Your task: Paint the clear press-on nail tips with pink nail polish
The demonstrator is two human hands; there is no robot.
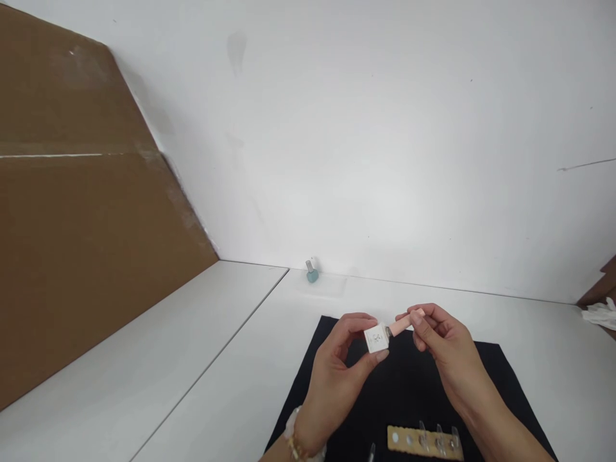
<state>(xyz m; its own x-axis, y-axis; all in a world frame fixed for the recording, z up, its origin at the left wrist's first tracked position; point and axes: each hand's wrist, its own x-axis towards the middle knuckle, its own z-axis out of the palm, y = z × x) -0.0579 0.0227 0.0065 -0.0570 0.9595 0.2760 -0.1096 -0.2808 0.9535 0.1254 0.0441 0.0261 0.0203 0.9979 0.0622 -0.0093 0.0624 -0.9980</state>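
My left hand [337, 369] grips the square white body of a nail polish bottle [374, 339] between thumb and fingers. A small dark print shows on its face. The bottle's long pink cap [407, 323] is pinched by my right hand [445, 350]. Cap and body meet at a greyish neck, and I cannot tell whether the cap is loose. Both hands are raised over a black cloth [409, 378]. Below them lies a tan strip [409, 443] carrying white spots and several clear nail tips [439, 437].
A blue-green bottle with a grey cap [312, 274] stands near the wall. The white table [231, 398] has a seam on the left. Brown cardboard [86, 224] leans at the left, and crumpled white material [600, 314] lies far right. A thin clear piece [372, 452] shows at the bottom edge.
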